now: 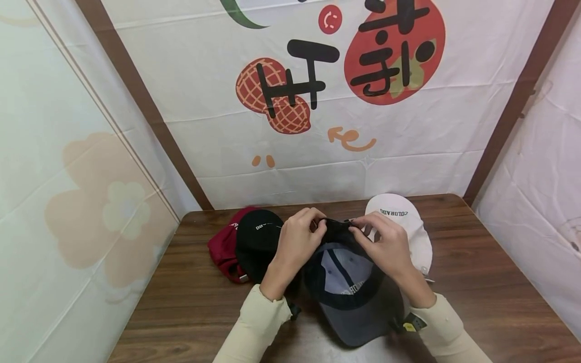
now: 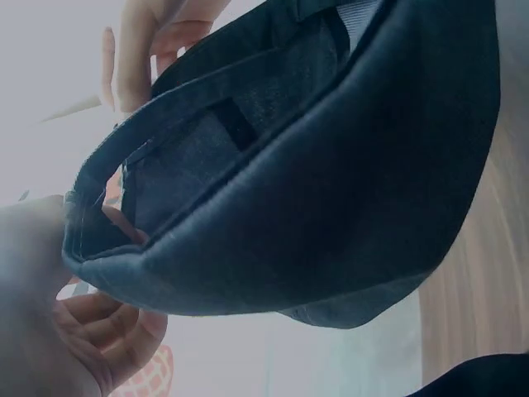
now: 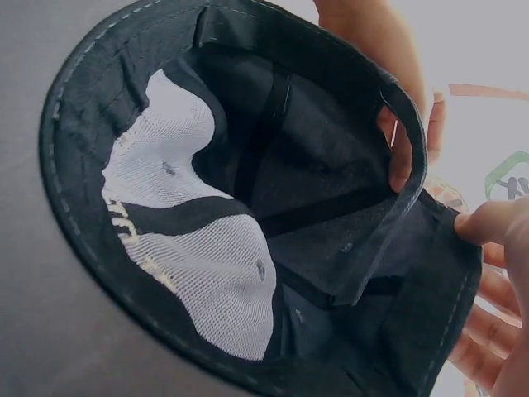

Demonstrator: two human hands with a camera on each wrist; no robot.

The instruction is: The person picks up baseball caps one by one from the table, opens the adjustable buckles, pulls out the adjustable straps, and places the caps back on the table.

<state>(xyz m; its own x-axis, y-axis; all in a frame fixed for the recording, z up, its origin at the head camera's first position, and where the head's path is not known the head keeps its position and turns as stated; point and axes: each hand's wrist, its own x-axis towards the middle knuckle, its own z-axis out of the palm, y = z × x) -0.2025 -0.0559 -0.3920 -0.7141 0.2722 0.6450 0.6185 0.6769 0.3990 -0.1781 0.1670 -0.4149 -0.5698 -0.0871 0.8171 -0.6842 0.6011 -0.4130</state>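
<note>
A dark grey cap (image 1: 358, 321) is held above the table with its hollow towards me and its brim nearest me. My left hand (image 1: 296, 238) pinches the back edge on the left, by the strap. My right hand (image 1: 387, 242) pinches the same back edge a short way to the right. In the right wrist view, pale mesh lining (image 3: 235, 289) shows inside, and a narrow strap (image 3: 411, 141) curves beside the left fingers. Whether the two strap ends are joined I cannot tell.
Left of the hands, a black cap (image 1: 254, 244) overlaps a dark red cap (image 1: 220, 252). A white cap (image 1: 394, 204) lettered COLORADO lies behind the right hand. All are on a brown wooden table (image 1: 181, 302), with a printed white cloth (image 1: 204, 146) hanging behind.
</note>
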